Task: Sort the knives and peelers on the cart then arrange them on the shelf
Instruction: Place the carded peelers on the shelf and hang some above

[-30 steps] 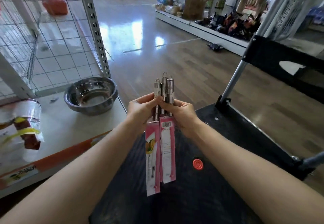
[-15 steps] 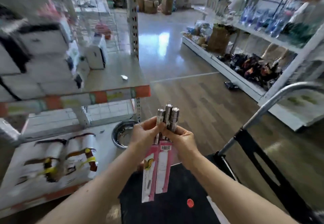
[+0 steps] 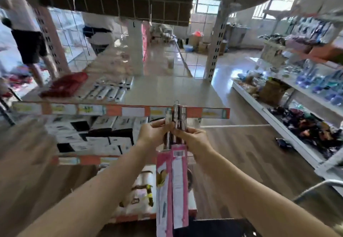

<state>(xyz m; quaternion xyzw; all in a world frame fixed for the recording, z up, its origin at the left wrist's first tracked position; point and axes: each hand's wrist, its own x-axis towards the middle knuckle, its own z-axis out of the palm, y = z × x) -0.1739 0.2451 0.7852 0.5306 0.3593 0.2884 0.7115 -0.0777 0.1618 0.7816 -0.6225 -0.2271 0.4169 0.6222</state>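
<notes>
A pale shelf (image 3: pixel 167 90) stands ahead. Before its edge the left hand (image 3: pixel 154 134) and right hand (image 3: pixel 194 141) pinch the bundled peelers (image 3: pixel 178 164); light, stiff, probably slick, best held by the steel handles (image 3: pixel 178 115).

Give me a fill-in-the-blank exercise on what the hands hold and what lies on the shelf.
The left hand and right hand hold steel-handled tools whose card sleeves are ____.
The barcode sits on the sleeve nearer the ____ hand.
On the shelf, the red package lies ____ of the white packs.
Missing: pink; right; left.
</notes>
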